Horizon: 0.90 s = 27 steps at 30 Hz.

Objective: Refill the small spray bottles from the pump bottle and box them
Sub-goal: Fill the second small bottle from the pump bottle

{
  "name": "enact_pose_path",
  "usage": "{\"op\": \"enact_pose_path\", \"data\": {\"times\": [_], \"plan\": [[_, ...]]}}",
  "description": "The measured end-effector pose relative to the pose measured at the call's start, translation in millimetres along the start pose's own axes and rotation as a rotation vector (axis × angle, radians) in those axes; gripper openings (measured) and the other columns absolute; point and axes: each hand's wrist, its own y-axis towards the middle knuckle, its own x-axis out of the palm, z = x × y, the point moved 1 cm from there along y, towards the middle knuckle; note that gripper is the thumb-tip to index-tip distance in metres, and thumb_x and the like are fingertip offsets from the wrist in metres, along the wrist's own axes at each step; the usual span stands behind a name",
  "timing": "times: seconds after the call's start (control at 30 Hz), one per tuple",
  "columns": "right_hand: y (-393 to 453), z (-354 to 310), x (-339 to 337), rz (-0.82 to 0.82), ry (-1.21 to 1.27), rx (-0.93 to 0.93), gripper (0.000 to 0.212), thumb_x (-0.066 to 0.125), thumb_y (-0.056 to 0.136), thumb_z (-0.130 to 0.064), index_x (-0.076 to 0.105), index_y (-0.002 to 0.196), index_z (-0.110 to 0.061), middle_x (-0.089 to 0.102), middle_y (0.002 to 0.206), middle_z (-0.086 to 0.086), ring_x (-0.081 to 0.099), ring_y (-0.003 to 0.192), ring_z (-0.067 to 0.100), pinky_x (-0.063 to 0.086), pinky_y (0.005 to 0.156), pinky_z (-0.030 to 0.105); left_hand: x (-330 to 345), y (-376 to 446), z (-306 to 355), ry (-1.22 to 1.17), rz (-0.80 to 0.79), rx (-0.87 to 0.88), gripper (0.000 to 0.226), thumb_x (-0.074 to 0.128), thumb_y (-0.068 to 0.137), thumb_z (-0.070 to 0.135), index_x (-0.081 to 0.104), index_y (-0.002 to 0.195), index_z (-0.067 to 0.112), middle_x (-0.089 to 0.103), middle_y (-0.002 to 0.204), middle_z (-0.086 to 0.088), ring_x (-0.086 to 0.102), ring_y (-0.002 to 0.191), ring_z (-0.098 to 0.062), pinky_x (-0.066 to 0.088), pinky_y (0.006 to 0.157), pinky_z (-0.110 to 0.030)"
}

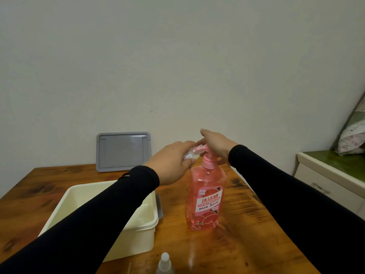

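A pink pump bottle (206, 196) with a grapefruit label stands upright on the wooden table (246, 234). My right hand (216, 144) rests flat on top of its pump head. My left hand (171, 161) grips a small clear spray bottle (188, 156) held at the pump's spout; most of that bottle is hidden by my fingers. A second small spray bottle (165, 264) with a clear cap stands at the table's near edge. The cream box (146, 220) sits open at the left, under my left forearm.
A grey lid (123, 151) leans against the wall behind the table. A white cabinet with a green top (331, 175) stands to the right, with a folded floral cloth (353, 133) on it.
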Motion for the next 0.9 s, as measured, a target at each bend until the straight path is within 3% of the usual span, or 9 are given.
{"op": "enact_pose_path", "data": {"times": [0.17,0.37,0.53,0.73,0.9], "plan": [[-1,10,7,0.002,0.011,-0.024,0.056,0.021,0.100,-0.041,0.050,0.132,-0.005,0.054,0.134,0.010,0.050,0.100,0.022,0.038,0.079,0.030,9,-4,-4,0.003,-0.026,-0.011,0.049,0.045,0.099,0.034,0.032,0.146,0.025,0.047,0.141,-0.001,0.045,0.125,-0.017,0.034,0.099,-0.026],[-1,1,-2,-0.009,0.000,0.006,0.057,0.023,0.096,-0.051,0.055,0.127,-0.015,0.056,0.128,0.009,0.052,0.113,0.028,0.039,0.101,0.047,2,-2,0,-0.007,-0.009,0.000,0.049,0.045,0.099,0.034,0.032,0.146,0.026,0.046,0.142,0.000,0.045,0.125,-0.017,0.033,0.098,-0.024],[0,-1,-2,0.000,0.009,0.004,0.057,0.021,0.096,-0.051,0.055,0.125,-0.015,0.059,0.126,0.007,0.054,0.103,0.025,0.039,0.102,0.046,0,-1,0,-0.004,0.009,-0.003,0.049,0.045,0.099,0.034,0.031,0.146,0.026,0.046,0.142,0.001,0.045,0.125,-0.017,0.034,0.098,-0.025],[-2,6,3,0.027,0.010,-0.015,0.054,0.022,0.101,-0.040,0.052,0.129,-0.005,0.055,0.124,0.012,0.050,0.102,0.024,0.036,0.085,0.034,9,-2,-4,0.006,-0.008,-0.012,0.050,0.044,0.099,0.037,0.030,0.146,0.026,0.045,0.143,0.000,0.044,0.127,-0.017,0.033,0.101,-0.026],[2,4,1,0.002,0.028,0.015,0.057,0.023,0.098,-0.049,0.055,0.126,-0.011,0.058,0.126,0.009,0.052,0.109,0.026,0.039,0.098,0.042,5,-1,-3,-0.004,-0.013,-0.008,0.050,0.044,0.099,0.036,0.031,0.146,0.026,0.045,0.143,0.001,0.044,0.127,-0.017,0.033,0.100,-0.025]]}}
